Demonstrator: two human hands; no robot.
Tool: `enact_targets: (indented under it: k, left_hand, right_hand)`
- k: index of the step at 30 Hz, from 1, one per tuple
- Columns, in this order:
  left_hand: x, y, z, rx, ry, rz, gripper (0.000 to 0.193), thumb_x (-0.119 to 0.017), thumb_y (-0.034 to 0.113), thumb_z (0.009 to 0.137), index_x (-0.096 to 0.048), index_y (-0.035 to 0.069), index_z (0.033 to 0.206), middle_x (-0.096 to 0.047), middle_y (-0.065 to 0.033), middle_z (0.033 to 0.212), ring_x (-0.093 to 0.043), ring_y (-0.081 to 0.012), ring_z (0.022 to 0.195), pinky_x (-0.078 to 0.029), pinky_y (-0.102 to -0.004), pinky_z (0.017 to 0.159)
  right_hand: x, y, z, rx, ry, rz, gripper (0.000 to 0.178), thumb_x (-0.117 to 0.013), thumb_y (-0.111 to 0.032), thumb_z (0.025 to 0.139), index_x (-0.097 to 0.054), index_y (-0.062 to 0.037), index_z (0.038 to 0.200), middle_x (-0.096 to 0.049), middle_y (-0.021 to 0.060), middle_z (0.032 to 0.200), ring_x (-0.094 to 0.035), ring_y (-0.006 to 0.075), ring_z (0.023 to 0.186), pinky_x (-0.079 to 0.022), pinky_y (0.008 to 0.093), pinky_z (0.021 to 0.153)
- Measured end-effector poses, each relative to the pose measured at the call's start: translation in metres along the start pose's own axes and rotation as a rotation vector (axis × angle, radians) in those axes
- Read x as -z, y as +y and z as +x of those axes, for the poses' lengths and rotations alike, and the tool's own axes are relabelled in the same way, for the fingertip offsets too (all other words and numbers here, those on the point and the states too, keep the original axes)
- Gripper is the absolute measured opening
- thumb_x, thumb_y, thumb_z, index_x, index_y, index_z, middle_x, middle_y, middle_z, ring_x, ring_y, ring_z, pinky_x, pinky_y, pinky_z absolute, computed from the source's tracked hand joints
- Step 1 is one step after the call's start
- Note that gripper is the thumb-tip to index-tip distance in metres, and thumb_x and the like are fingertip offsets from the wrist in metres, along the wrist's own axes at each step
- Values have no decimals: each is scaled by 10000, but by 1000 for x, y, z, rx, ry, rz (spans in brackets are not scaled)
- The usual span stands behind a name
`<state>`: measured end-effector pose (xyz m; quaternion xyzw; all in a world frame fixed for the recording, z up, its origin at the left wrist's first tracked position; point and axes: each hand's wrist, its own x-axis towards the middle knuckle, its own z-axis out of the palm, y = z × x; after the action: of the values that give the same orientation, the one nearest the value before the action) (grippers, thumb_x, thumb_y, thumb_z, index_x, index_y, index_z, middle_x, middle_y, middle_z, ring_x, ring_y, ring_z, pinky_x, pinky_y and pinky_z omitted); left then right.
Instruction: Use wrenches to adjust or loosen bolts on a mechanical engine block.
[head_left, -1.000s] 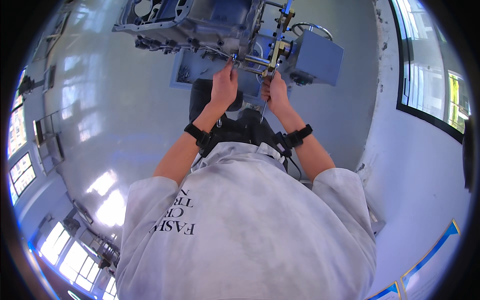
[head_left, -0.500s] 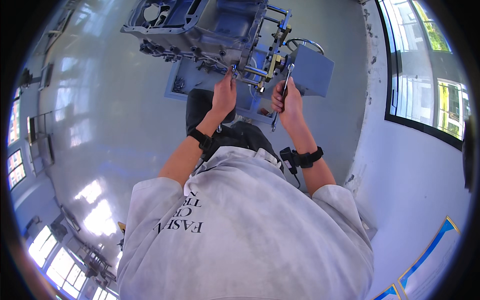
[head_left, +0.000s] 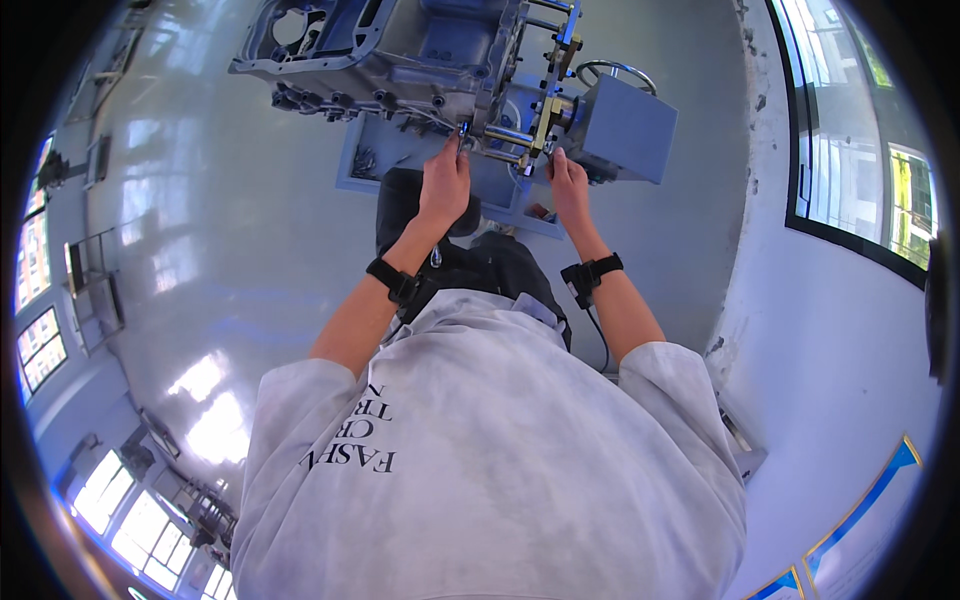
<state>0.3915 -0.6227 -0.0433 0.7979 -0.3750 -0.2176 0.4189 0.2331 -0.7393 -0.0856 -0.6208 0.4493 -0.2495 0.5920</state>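
Observation:
A grey metal engine block point(head_left: 400, 75) is mounted on a stand bracket point(head_left: 545, 115) with brass-coloured blocks and steel rods. My left hand point(head_left: 443, 187) is closed at the block's near lower edge, its thumb and finger pinching a small shiny metal piece point(head_left: 463, 130) against the casting. Its exact kind is too small to tell. Close to the bracket's near end, my right hand point(head_left: 570, 188) has its fingers pinched together. What lies between them is mostly hidden, and the wrench seen earlier does not show clearly.
Right of the bracket stands a grey box point(head_left: 628, 125) with a handwheel point(head_left: 620, 68) behind it. Beneath the block lies a blue-grey tray point(head_left: 357, 180) holding small metal parts. My knee point(head_left: 400, 205) is just below it. A white wall with windows runs along the right.
My right hand has moved up and slightly left to the bracket; the wrench it held upright no longer shows clearly. My left hand keeps its place at the block. The view has shifted slightly.

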Motion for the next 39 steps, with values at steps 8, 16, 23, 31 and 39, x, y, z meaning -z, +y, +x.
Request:
enact_targets:
  k: [8, 16, 23, 31, 39]
  left_hand:
    - [8, 15, 1, 36, -43, 49, 348, -426, 69, 835, -440, -32, 1168, -546, -254, 725, -542, -408, 694, -418, -425, 624]
    - [0, 11, 0, -13, 16, 40, 346, -432, 70, 833, -448, -34, 1162, -536, -244, 691, -534, -403, 656, -416, -417, 599]
    - [-3, 0, -1, -151, 90, 39, 337, -436, 60, 830, -448, -63, 1144, -538, -250, 703, -536, -404, 659, -413, -416, 579]
    - [-3, -4, -2, -86, 70, 9, 338, -436, 58, 830, -444, -68, 1144, -547, -267, 749, -529, -428, 699, -414, -431, 594]
    - [0, 1, -1, -55, 10, 11, 351, -435, 68, 833, -443, -55, 1161, -538, -265, 731, -533, -413, 688, -422, -415, 602]
  right_hand:
    - [-23, 27, 23, 26, -51, 160, 492, -343, -343, 927, -386, -18, 560, -351, 9, 501, -301, 84, 493, -257, 281, 459]
    - [-45, 21, 4, -37, 195, 182, 519, -270, -320, 921, -449, -21, 536, -433, 38, 477, -375, 149, 434, -286, 316, 446]
    - [-35, -67, -30, -1027, -285, 1305, 389, -238, -351, 909, -278, -141, 584, -191, -52, 483, -179, 85, 389, -191, 239, 391]
    - [24, -141, -2, -397, -277, 892, 406, -298, -348, 920, -352, -113, 593, -285, -39, 496, -255, 79, 428, -226, 246, 417]
    - [2, -22, -9, -95, 180, -111, 485, -393, -345, 905, -427, -9, 557, -382, 16, 509, -332, 96, 509, -286, 288, 473]
